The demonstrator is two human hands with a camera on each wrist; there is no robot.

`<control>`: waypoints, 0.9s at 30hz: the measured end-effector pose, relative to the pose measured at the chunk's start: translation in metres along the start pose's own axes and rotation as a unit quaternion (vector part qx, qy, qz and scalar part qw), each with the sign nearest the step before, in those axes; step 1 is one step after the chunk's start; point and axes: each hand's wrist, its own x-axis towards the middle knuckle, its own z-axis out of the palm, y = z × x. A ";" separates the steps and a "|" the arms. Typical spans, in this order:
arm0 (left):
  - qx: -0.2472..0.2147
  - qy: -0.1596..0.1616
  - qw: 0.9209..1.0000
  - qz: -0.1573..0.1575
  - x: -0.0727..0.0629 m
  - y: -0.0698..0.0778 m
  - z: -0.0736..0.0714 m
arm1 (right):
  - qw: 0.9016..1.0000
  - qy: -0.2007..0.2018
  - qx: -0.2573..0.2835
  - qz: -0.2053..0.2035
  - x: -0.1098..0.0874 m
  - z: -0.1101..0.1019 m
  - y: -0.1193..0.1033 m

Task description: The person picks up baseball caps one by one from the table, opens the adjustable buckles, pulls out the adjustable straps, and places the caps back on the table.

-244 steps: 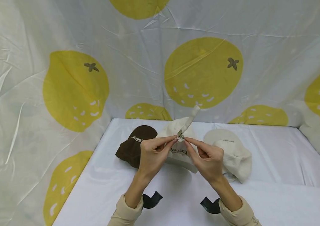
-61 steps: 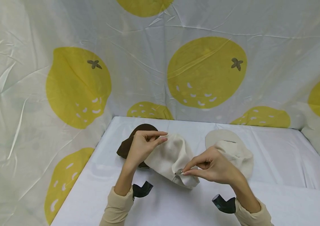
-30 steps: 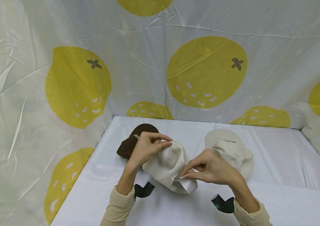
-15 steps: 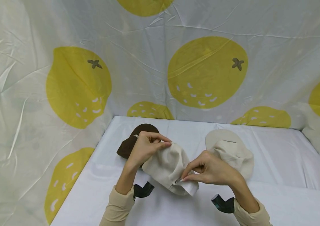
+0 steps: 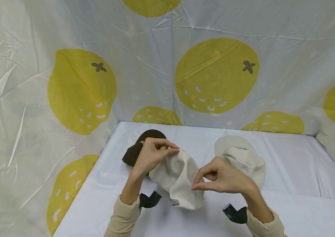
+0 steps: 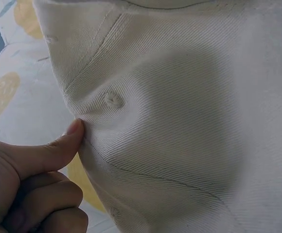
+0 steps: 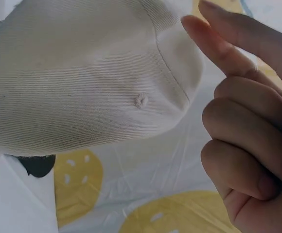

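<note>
Two hands work at a cream cap [image 5: 182,177] in the middle of the table [image 5: 291,158]. The left hand [image 5: 152,154] pinches the fabric at the crown between thumb and fingers; in the left wrist view the thumb presses the cap's edge near a stitched eyelet [image 6: 113,100]. The right hand [image 5: 223,176] is just beside the cap's other end, thumb and index finger slightly apart, the other fingers folded in, holding nothing. The cap's lower part hangs crumpled; whether it touches the table I cannot tell. Behind the left hand lies a brown cap [image 5: 133,153], partly covered; beyond the right hand rests a pale cap [image 5: 247,161] with dark lettering on its front. A lemon-printed cloth [image 5: 143,75] hangs behind.
</note>
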 end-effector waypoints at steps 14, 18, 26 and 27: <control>-0.012 -0.004 1.000 0.000 -0.003 0.006 0.001 | 0.962 0.244 -0.032 0.122 0.010 0.007 0.000; -0.015 -0.007 1.000 0.004 -0.003 0.008 0.002 | 0.959 0.251 -0.023 0.128 0.013 0.012 0.004; -0.008 -0.010 1.000 0.009 -0.004 0.010 0.002 | 0.954 0.256 -0.020 0.156 0.016 0.016 0.004; -0.008 -0.011 1.000 0.008 -0.004 0.010 0.002 | 0.953 0.257 -0.020 0.159 0.016 0.016 0.005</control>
